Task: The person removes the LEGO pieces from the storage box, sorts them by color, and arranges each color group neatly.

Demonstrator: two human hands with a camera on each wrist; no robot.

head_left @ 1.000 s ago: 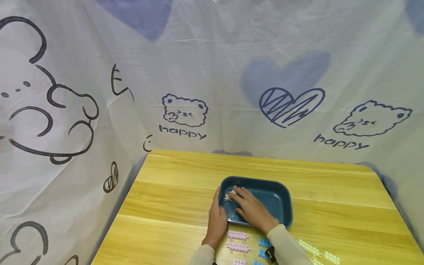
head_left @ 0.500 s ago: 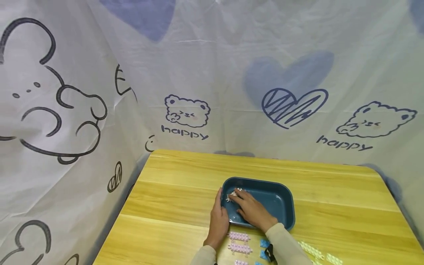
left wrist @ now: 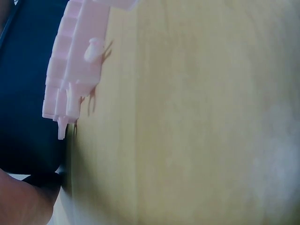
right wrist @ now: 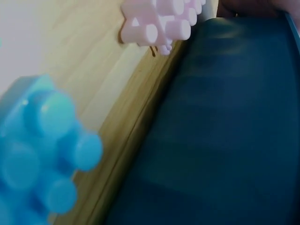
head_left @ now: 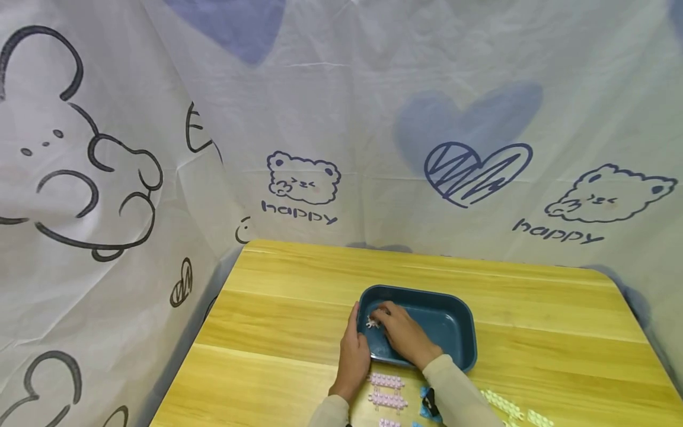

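Note:
A dark teal tray (head_left: 440, 327) stands on the wooden table. My left hand (head_left: 353, 356) lies along its left end with straight fingers on the outside, the thumb at the near left corner. My right hand (head_left: 408, 338) reaches over the near rim into the tray's left part. Its fingers are curled down around a small pile of white pieces (head_left: 372, 322); the fingertips are partly hidden. In front of the tray lie several pink studded bricks (head_left: 388, 400), one seen large in the left wrist view, a pink brick (left wrist: 68, 61). Blue studded bricks (right wrist: 42, 150) lie under my right wrist.
Pale yellow studded bricks (head_left: 501, 403) lie on the table (head_left: 267, 332) to the right of my right forearm. A white printed cloth (head_left: 368, 118) hangs behind and to the left of the table.
My right hand's fingers have gone from stretched out over the white pieces to curled around them. My left hand keeps its place at the tray. The head view has shifted slightly.

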